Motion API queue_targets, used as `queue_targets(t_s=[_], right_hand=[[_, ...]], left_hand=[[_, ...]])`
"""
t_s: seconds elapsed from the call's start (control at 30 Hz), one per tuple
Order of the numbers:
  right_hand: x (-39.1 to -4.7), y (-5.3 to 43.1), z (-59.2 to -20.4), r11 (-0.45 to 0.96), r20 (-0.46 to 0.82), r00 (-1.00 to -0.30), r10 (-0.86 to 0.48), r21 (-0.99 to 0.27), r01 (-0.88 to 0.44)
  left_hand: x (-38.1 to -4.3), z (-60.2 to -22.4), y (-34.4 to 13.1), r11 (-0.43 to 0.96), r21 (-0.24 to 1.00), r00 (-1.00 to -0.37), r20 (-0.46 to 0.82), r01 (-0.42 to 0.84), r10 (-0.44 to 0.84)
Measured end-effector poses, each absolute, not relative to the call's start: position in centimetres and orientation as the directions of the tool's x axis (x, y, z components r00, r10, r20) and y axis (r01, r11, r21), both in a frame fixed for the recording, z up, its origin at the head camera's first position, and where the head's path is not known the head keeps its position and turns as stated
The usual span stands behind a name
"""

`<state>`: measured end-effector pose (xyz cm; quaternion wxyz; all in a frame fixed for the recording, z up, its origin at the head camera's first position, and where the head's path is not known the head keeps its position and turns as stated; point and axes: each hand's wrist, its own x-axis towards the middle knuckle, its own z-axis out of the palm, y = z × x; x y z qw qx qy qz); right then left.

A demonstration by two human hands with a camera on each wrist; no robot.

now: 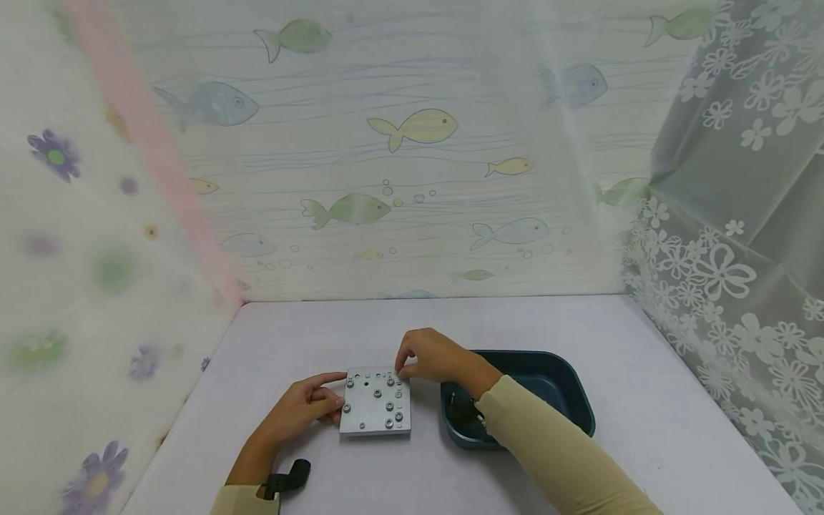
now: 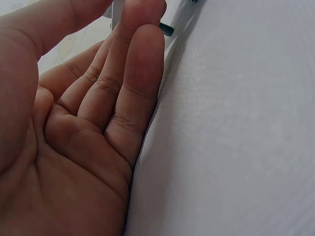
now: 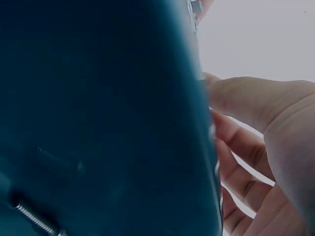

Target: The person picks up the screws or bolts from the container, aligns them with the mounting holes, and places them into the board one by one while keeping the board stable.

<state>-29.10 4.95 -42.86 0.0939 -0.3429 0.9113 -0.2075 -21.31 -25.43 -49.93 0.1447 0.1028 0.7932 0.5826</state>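
A square silver metal plate (image 1: 368, 411) with several socket-head bolts (image 1: 378, 393) and small holes lies in front of me. My left hand (image 1: 302, 404) grips its left edge, thumb near the middle and index finger along the far left corner. In the left wrist view, a threaded bolt end (image 2: 167, 29) sticks out beyond the fingertips. My right hand (image 1: 430, 355) is at the plate's far right corner. There its thumb (image 3: 241, 96) and index finger pinch a small part; the fingertips hide it, so I cannot tell its kind.
A dark teal tray (image 1: 582, 400) stands right of the plate, under the right forearm. Inside it lies a threaded bolt (image 3: 34, 216). The white table (image 1: 309, 325) ends at a fish-print curtain (image 1: 412, 214) behind; more curtains hang at both sides.
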Motion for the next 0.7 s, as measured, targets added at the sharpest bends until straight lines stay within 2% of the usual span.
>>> queue_targets(t_s=[0.37, 0.7], right_hand=[[-29.2, 5.3, -42.7, 0.669, -0.021, -0.74, -0.673, -0.444, -0.596], [-28.6, 7.7, -41.7, 0.618, 0.021, -0.731, -0.682, -0.52, -0.59]], left_hand=[[-21.3, -50.0, -25.4, 0.301, 0.953, -0.938, -0.102, 0.003, 0.331], [-21.9, -50.8, -25.7, 0.308, 0.951, -0.938, -0.105, 0.002, 0.33]])
